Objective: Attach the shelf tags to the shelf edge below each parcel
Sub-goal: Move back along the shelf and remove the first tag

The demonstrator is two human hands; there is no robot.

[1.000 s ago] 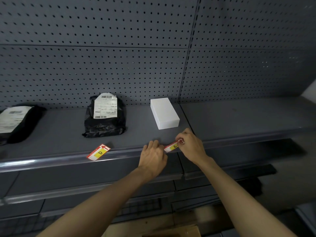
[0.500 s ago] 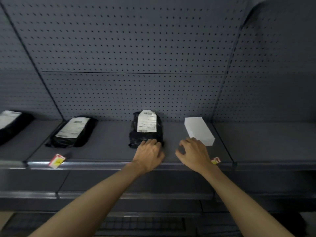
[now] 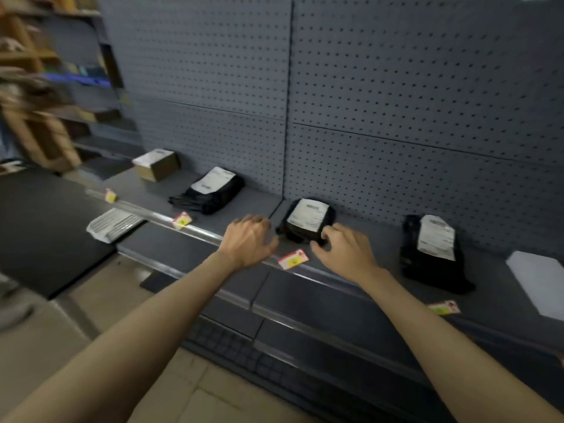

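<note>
A grey shelf (image 3: 232, 221) carries a cardboard box (image 3: 156, 164), three black bagged parcels (image 3: 210, 190) (image 3: 306, 219) (image 3: 432, 254) and a white box (image 3: 540, 283). Red-and-yellow shelf tags sit at the shelf edge: one far left (image 3: 110, 196), one (image 3: 182, 220), one (image 3: 293, 259) between my hands, one (image 3: 444, 307) at right. My left hand (image 3: 248, 241) hovers open just left of the middle tag. My right hand (image 3: 343, 251) is open with curled fingers, close to the middle black parcel's front. Neither hand holds anything.
A perforated grey back panel (image 3: 396, 102) rises behind the shelf. Lower shelves (image 3: 305, 300) jut out beneath. A white slotted tray (image 3: 113, 224) lies on a dark surface at left. Blurred wooden racks (image 3: 45, 87) stand at far left.
The view has swung left along the shelf. My hands left the tag by the white box and now hover around the tag below the middle black parcel.
</note>
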